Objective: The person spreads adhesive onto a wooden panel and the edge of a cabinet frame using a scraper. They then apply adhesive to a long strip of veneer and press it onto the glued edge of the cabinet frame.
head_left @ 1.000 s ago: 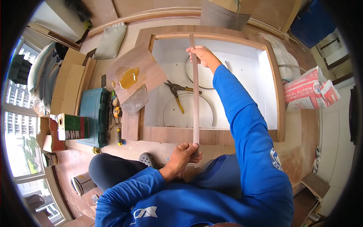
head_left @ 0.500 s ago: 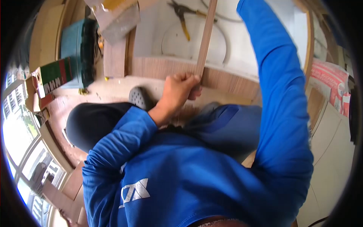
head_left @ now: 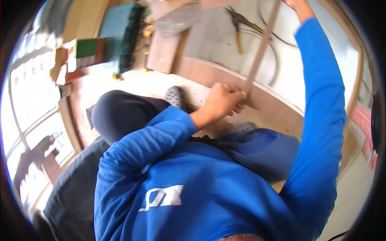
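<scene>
My left hand (head_left: 223, 100) is closed, thumb and fingers pinching the near end of a long, thin wooden strip (head_left: 261, 50). The strip slants up and away over a white-bottomed cabinet frame (head_left: 241, 76) with a wood-grain front edge. At the top border, my right hand (head_left: 296, 7) is partly cut off; its fingers appear closed at the strip's far part. Inside the frame lie pliers (head_left: 239, 34) with yellow handles, and a thin curved cable (head_left: 276, 64) runs beside them.
A teal toolbox (head_left: 116, 34) and an open green-and-white cardboard box (head_left: 88, 54) stand at the left. Clear plastic wrap (head_left: 177, 20) lies near a board (head_left: 163, 52). Another person's dark-clothed leg (head_left: 76, 188) shows at lower left. A red-and-white package (head_left: 362, 124) is at the right.
The camera view has swung, shifting the scene rightward and tilting it. My right hand has come into view at the top. My left hand still grips the strip. The dark-clothed leg now shows.
</scene>
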Action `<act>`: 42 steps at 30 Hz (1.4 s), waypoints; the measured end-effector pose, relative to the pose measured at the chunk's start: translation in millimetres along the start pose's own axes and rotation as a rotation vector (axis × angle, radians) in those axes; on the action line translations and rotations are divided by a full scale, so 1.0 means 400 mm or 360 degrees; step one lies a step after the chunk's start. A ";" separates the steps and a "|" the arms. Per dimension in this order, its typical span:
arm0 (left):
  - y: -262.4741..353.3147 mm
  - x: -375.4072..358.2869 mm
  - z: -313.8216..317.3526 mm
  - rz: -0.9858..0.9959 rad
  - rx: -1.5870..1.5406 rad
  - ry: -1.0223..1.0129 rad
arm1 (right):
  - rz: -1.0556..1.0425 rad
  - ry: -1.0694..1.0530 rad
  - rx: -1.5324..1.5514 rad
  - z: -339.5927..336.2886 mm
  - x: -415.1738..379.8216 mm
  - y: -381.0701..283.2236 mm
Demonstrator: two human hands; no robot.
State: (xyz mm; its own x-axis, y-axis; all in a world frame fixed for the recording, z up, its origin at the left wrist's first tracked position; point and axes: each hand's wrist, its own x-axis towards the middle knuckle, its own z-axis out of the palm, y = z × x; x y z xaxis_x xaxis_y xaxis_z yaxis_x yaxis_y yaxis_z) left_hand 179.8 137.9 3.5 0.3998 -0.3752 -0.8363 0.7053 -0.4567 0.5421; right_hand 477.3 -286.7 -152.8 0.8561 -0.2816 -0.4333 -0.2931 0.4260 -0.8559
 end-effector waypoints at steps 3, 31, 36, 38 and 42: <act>-0.007 0.007 0.007 0.0051 -0.0051 0.0100 | -0.0018 0.0067 -0.0030 0.033 -0.048 -0.023; 0.302 -0.320 -0.021 0.0803 -0.0518 -0.1592 | -0.0114 -0.0665 0.0621 0.510 -1.103 -0.456; 0.328 -0.322 -0.043 0.0756 -0.0657 -0.1700 | -0.0181 -0.0687 0.0506 0.546 -1.148 -0.356; 0.335 -0.327 -0.083 0.0870 -0.0440 -0.1471 | -0.0179 -0.0655 0.0432 0.539 -1.128 -0.356; 0.336 -0.335 -0.123 0.0665 -0.0858 -0.1156 | -0.0406 -0.0971 0.0216 0.502 -0.992 -0.301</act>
State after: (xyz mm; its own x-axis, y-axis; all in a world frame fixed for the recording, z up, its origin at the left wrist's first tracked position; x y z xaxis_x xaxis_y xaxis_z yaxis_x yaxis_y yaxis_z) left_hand 249.7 166.5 184.3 0.3484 -0.9071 -0.2361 0.8333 0.1844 0.5212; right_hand 258.5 -53.5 178.8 0.9901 0.1315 0.0491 -0.0277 0.5262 -0.8499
